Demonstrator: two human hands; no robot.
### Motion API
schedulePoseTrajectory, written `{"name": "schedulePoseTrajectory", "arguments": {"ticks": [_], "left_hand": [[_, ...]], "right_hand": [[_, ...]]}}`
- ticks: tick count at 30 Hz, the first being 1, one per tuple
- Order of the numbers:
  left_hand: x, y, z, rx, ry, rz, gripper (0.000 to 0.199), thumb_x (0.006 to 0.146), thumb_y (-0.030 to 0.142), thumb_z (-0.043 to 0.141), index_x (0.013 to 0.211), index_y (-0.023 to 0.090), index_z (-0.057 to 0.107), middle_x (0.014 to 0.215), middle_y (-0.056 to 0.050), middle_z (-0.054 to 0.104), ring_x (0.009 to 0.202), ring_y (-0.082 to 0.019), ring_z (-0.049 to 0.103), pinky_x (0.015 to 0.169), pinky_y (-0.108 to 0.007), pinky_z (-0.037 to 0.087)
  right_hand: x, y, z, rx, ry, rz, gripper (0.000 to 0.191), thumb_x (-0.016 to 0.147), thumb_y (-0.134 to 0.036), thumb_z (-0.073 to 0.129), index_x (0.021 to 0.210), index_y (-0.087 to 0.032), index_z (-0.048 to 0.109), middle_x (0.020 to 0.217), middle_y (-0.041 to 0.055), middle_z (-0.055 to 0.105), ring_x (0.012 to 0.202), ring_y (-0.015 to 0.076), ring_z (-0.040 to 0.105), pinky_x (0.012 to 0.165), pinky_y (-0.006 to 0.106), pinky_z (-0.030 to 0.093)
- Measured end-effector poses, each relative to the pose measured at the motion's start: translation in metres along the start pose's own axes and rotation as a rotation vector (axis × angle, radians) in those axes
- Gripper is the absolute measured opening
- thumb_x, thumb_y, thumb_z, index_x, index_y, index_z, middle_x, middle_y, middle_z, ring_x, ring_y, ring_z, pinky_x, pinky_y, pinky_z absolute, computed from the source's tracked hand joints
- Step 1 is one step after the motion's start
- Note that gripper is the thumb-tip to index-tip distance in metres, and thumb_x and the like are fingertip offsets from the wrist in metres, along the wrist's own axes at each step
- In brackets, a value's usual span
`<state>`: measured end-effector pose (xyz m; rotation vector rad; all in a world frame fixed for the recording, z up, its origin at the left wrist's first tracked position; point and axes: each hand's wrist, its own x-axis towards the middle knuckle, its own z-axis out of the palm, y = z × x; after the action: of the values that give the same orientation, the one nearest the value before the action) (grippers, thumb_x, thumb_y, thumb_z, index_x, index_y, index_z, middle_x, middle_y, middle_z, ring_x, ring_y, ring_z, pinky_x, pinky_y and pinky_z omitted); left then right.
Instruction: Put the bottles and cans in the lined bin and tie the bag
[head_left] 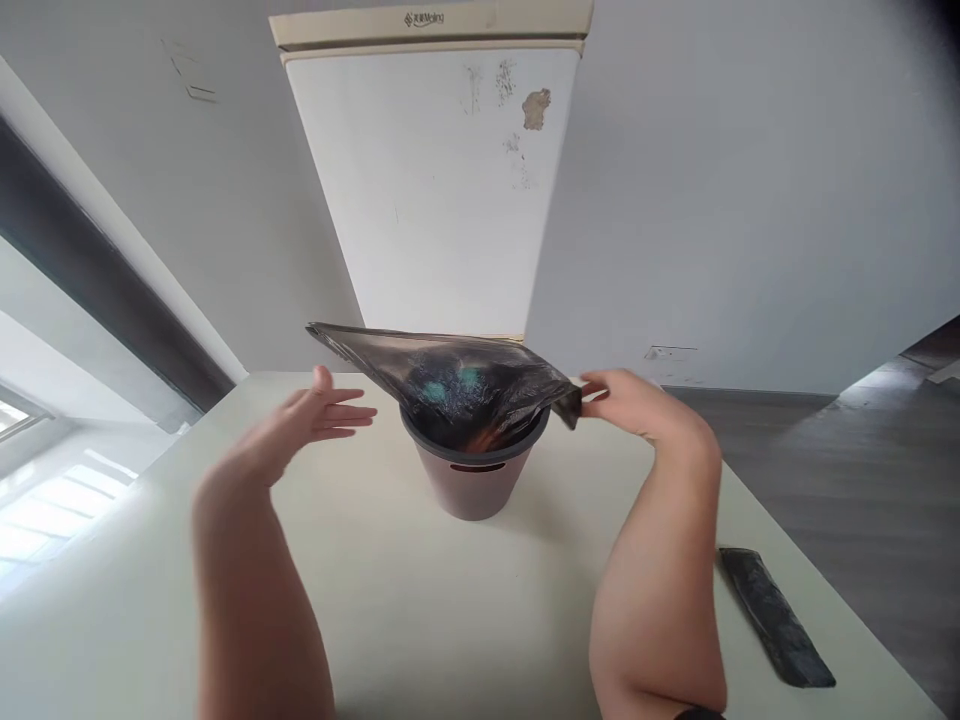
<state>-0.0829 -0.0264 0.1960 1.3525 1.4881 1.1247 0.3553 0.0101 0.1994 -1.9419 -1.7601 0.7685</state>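
A thin black garbage bag [480, 385] spreads over the mouth of a mauve trash can [474, 487] with a dark rim. Its left corner sticks out past the can, and its middle sags into the opening. My left hand [322, 410] is left of the can with fingers stretched out, apart from the bag. At the bag's right corner, my right hand [619, 400] has its thumb and fingers closed on the plastic. The inside of the can is mostly covered by the bag.
The can stands on a pale table [420, 620]. A folded black plastic bundle [776, 615] lies near the table's right edge. Behind the table rises a white refrigerator [442, 190] against a grey wall. Wooden flooring shows at right.
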Motion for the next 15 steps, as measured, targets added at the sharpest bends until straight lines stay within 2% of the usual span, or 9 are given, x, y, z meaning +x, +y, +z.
{"name": "schedulePoseTrajectory", "arguments": {"ticks": [1,3,5,7,8,10,12,15], "left_hand": [[0.005,-0.002,0.010,-0.041,-0.053,0.023,0.068,0.085,0.079,0.069,0.112,0.018,0.082,0.112,-0.020,0.080,0.109,-0.038,0.076,0.103,-0.051,0.057],[0.016,-0.002,0.032,-0.158,-0.124,0.039,0.066,0.087,0.077,0.068,0.119,0.019,0.079,0.126,-0.018,0.076,0.127,-0.035,0.068,0.114,-0.047,0.051],[0.028,0.001,0.053,-0.321,-0.121,0.106,0.061,0.092,0.071,0.067,0.119,0.018,0.078,0.131,-0.017,0.074,0.132,-0.034,0.065,0.116,-0.046,0.050],[0.038,0.005,0.068,-0.490,-0.096,0.159,0.050,0.094,0.061,0.072,0.115,0.016,0.078,0.129,-0.017,0.075,0.130,-0.034,0.066,0.113,-0.047,0.053],[0.041,0.006,0.073,-0.576,-0.071,0.192,0.044,0.093,0.054,0.076,0.113,0.015,0.078,0.128,-0.017,0.075,0.129,-0.035,0.067,0.111,-0.048,0.054],[0.047,0.008,0.079,-0.735,-0.016,0.288,0.033,0.091,0.043,0.081,0.109,0.015,0.077,0.127,-0.016,0.075,0.130,-0.036,0.066,0.109,-0.049,0.056],[0.049,0.009,0.080,-0.856,0.012,0.394,0.025,0.091,0.038,0.081,0.105,0.018,0.076,0.130,-0.014,0.075,0.133,-0.035,0.064,0.109,-0.049,0.056],[0.047,0.014,0.078,-0.987,-0.013,0.504,0.012,0.098,0.036,0.074,0.099,0.024,0.073,0.132,-0.007,0.073,0.133,-0.030,0.065,0.109,-0.048,0.057]], "right_hand": [[-0.001,-0.003,0.002,0.025,-0.145,-0.085,0.046,0.074,-0.038,0.082,0.118,-0.025,0.077,0.119,0.0099,0.078,0.103,0.0322,0.073,0.089,0.042,0.057],[-0.005,-0.012,0.005,0.103,-0.338,-0.262,0.047,0.077,-0.038,0.081,0.123,-0.029,0.076,0.116,0.0057,0.079,0.107,0.0308,0.073,0.094,0.040,0.057],[-0.010,-0.021,0.006,0.174,-0.378,-0.364,0.063,0.075,-0.037,0.085,0.136,-0.033,0.069,0.124,0.0039,0.077,0.114,0.0303,0.071,0.098,0.041,0.056],[-0.014,-0.027,0.006,0.214,-0.287,-0.391,0.081,0.071,-0.038,0.091,0.146,-0.036,0.062,0.131,0.0037,0.075,0.118,0.0306,0.069,0.101,0.042,0.056],[-0.015,-0.028,0.005,0.230,-0.229,-0.391,0.082,0.071,-0.040,0.091,0.148,-0.037,0.061,0.131,0.0038,0.074,0.117,0.0306,0.069,0.101,0.043,0.055],[-0.015,-0.027,0.005,0.276,-0.154,-0.394,0.066,0.077,-0.043,0.087,0.139,-0.034,0.069,0.119,0.0047,0.077,0.107,0.0293,0.072,0.097,0.045,0.056],[-0.012,-0.024,0.006,0.359,-0.103,-0.404,0.039,0.084,-0.043,0.080,0.119,-0.027,0.079,0.101,0.0057,0.079,0.093,0.0263,0.072,0.091,0.044,0.056],[-0.007,-0.022,0.008,0.556,0.109,-0.388,0.021,0.084,-0.034,0.075,0.100,-0.022,0.082,0.095,0.0064,0.077,0.084,0.0220,0.069,0.086,0.042,0.057]]}}
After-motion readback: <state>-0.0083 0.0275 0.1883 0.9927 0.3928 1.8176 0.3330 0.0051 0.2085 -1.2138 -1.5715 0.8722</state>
